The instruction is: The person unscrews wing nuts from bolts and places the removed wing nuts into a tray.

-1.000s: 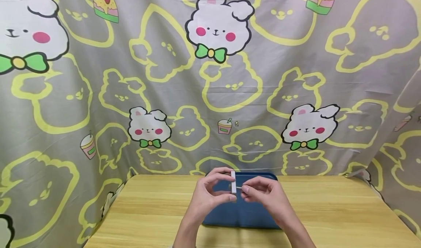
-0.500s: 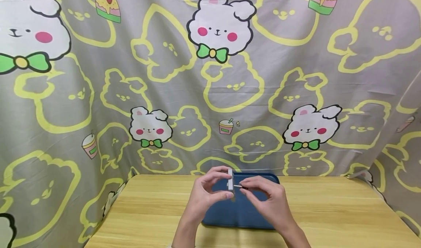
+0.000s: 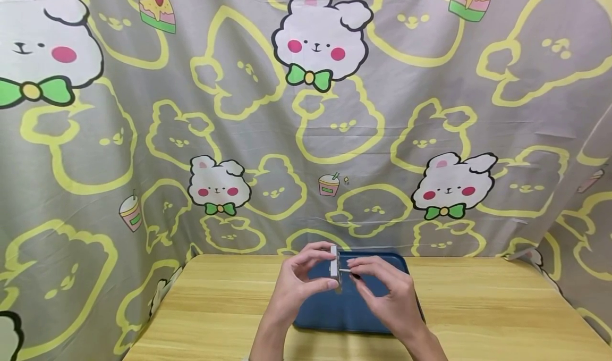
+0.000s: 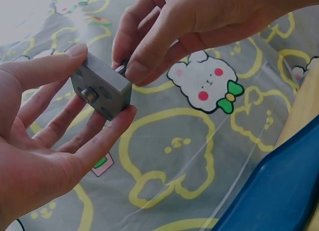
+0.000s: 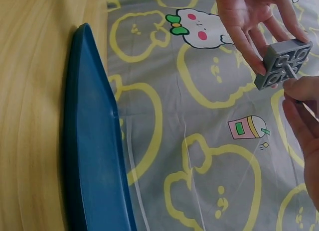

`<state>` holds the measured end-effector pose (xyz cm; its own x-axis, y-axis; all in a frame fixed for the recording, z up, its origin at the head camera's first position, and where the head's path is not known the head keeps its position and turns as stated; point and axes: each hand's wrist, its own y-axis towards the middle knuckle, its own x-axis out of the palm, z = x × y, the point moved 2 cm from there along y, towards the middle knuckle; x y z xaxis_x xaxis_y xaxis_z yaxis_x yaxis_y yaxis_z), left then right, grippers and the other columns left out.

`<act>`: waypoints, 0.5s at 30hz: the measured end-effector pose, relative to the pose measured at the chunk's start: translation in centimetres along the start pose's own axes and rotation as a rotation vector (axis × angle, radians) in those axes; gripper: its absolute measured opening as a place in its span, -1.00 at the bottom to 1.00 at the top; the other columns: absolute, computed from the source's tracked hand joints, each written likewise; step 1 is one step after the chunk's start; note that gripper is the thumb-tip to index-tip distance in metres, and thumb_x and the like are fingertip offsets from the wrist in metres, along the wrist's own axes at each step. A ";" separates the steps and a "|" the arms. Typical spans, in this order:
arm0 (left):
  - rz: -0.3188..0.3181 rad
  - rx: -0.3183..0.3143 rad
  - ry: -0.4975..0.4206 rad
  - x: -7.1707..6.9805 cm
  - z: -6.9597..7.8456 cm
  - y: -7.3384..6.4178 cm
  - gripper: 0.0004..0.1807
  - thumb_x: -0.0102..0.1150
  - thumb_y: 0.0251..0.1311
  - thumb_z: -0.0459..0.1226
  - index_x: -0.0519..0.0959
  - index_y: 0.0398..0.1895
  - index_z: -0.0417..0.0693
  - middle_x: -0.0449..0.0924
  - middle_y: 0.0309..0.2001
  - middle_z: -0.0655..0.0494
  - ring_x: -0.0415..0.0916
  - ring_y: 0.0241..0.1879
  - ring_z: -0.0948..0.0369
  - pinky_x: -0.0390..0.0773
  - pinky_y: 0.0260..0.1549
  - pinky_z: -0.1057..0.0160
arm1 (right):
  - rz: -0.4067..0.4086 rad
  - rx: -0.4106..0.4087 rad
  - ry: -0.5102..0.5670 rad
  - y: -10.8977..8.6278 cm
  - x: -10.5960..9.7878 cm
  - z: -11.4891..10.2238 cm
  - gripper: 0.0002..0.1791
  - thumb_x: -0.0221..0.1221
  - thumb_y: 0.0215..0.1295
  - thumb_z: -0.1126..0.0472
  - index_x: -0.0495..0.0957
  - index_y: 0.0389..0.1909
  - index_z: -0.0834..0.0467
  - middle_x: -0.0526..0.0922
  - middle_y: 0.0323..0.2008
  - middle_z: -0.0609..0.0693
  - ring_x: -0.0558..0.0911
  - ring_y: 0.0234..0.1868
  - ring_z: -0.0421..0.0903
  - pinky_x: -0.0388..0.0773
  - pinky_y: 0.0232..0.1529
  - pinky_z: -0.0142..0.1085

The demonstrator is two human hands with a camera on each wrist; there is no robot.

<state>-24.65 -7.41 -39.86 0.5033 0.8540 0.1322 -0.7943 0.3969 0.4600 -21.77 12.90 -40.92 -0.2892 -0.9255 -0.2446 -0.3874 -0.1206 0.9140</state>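
My left hand (image 3: 298, 279) grips a small grey square block (image 3: 334, 262) by its edges, fingers on top and thumb below. In the right wrist view the block (image 5: 271, 66) shows a face with several moulded hollows, and a thin threaded metal screw (image 5: 290, 70) stands out of its middle. Thumb and fingers of my right hand (image 3: 394, 292) pinch the screw's outer end, where a dark part shows between them. On the opposite face, in the left wrist view, a short metal end (image 4: 88, 95) pokes out among round holes. Both hands hold these above the tray.
A blue rectangular tray (image 3: 344, 318) with a raised rim lies on the wood-grain table (image 3: 229, 297) beneath the hands. Behind the table hangs a grey cloth (image 3: 268, 137) printed with rabbit heads and yellow outlines.
The block has shifted slightly left. My right fingers have changed their hold on the screw: the thumb has dropped lower, index and thumb stand wider apart, and the dark part now shows.
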 end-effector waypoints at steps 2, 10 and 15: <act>0.002 0.002 0.005 0.0 0.0 0.0 -0.55 0.46 0.09 -0.53 0.61 0.09 -0.39 0.40 0.34 -0.24 0.47 0.29 -0.07 0.74 -0.05 0.02 | -0.013 0.024 0.019 0.1 -0.1 -0.1 -0.76 0.47 0.20 0.31 0.72 -0.12 0.13 0.75 -0.10 0.08 0.74 -0.08 -0.03 0.61 0.09 -0.46; 0.000 0.006 -0.004 0.0 0.1 0.0 -0.53 0.50 0.07 -0.50 0.61 0.08 -0.40 0.39 0.34 -0.23 0.45 0.31 -0.09 0.72 -0.04 -0.12 | -0.025 0.323 0.273 0.3 -0.6 -0.2 -0.62 0.27 0.28 0.58 0.64 0.07 0.24 0.66 0.05 0.24 0.71 0.04 0.00 0.70 0.03 -0.24; 0.008 -0.008 0.009 0.3 0.4 0.0 -0.53 0.52 0.06 -0.47 0.63 0.07 -0.39 0.41 0.32 -0.20 0.45 0.30 -0.09 0.70 -0.01 -0.13 | 0.013 0.704 0.402 0.2 -0.9 0.4 -0.76 0.18 0.51 0.31 0.64 0.07 0.34 0.71 -0.07 0.30 0.77 -0.09 0.02 0.75 -0.07 -0.16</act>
<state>-24.37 -7.33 -39.44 0.4940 0.8600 0.1275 -0.8009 0.3931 0.4518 -21.95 13.90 -40.62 -0.0123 -0.9997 0.0217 -0.8850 0.0210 0.4652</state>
